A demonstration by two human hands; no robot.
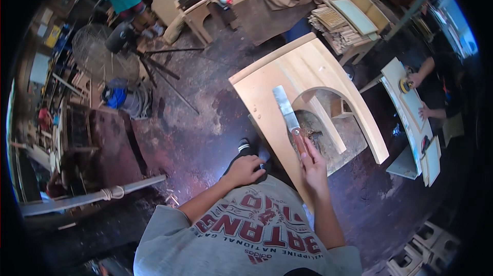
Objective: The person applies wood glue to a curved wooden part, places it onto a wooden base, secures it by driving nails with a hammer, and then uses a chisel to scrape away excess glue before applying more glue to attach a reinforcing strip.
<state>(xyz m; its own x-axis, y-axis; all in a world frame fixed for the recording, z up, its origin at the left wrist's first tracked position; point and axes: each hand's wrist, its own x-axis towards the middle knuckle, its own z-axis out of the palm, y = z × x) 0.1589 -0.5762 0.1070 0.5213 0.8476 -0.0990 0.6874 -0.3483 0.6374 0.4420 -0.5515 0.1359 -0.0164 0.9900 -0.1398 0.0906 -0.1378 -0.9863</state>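
My right hand point(314, 167) is closed around the brown wooden handle of a putty knife point(286, 107). The knife's flat metal blade points away from me, over the panel of a pale wooden furniture piece point(269, 73) with an arched cutout. From this view I cannot tell whether the blade touches the wood. Through the arch, inner wooden parts and a greyish surface show. My left hand point(247, 169) holds nothing and lies on my dark-clothed thigh, its fingers loosely apart and slightly bent.
At the right, another person's hands work a yellow sander point(405, 85) on a pale panel point(418, 106). A fan point(105, 52), a black tripod point(154, 68) and a blue-and-grey vacuum point(126, 96) stand left. Farther back are a cloth-covered table point(272, 14), stacked wood strips point(334, 22) and a person in teal.
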